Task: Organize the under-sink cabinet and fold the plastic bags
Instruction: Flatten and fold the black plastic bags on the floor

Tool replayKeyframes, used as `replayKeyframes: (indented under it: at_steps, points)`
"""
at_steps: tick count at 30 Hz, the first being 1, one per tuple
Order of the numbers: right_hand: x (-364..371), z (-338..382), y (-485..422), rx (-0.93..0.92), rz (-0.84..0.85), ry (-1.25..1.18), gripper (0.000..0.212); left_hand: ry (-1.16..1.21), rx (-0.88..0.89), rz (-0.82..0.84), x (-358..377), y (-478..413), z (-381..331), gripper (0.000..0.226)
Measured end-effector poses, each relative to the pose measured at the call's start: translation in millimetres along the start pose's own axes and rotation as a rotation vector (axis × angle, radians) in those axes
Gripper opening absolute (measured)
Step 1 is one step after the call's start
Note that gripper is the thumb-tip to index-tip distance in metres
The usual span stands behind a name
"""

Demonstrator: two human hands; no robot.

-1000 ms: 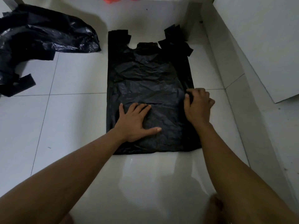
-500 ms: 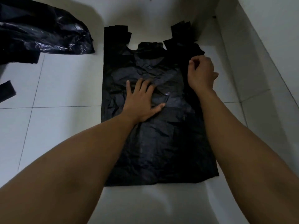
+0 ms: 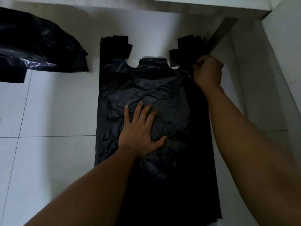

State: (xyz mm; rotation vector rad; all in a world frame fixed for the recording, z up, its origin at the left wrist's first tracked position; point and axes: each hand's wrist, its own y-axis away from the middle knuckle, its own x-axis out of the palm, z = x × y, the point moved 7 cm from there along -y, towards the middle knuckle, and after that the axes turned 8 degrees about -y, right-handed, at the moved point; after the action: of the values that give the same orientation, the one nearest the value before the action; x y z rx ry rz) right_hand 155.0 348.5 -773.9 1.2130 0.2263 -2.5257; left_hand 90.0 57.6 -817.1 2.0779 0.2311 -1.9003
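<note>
A black plastic bag [image 3: 146,88] lies flat on the white tiled floor [image 3: 48,160], its two handles pointing away from me. My left hand [image 3: 140,136] presses flat on the bag's middle, fingers spread. At the bag's upper right edge, by the right handle [image 3: 184,51], my right hand [image 3: 207,72] is closed with its fingers pinching the plastic. The bag's near part lies in shadow between my forearms.
A heap of crumpled black bags [image 3: 37,51] lies at the far left. A white cabinet base [image 3: 162,4] runs along the top. A white panel [image 3: 268,79] stands at the right, with a grey metal strip [image 3: 219,35] leaning in the corner.
My right hand has slid up the bag's right edge to the base of the handle. My left hand has moved up to the bag's middle. The view has shifted forward.
</note>
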Motion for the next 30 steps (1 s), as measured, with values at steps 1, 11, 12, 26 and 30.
replayKeyframes:
  at_steps: [1, 11, 12, 26, 30]
  points:
    - [-6, 5, 3, -0.054, -0.039, -0.066, 0.022, 0.002, 0.0, 0.004, 0, 0, 0, 0.093]
    - [-14, -9, 8, 0.006, -0.193, -0.394, 0.025, 0.011, 0.005, 0.016, -1, -1, 0, 0.09]
    - [-16, -9, 8, -0.002, -0.21, -0.418, 0.026, 0.012, 0.005, 0.016, -1, -1, 0, 0.09]
    - [31, 18, -3, -0.248, 0.173, 0.328, 0.024, 0.027, -0.004, 0.014, -2, -1, 0, 0.087]
    - [25, 24, -4, -0.259, 0.11, 0.261, 0.011, 0.022, -0.004, 0.023, -1, -2, 0, 0.087]
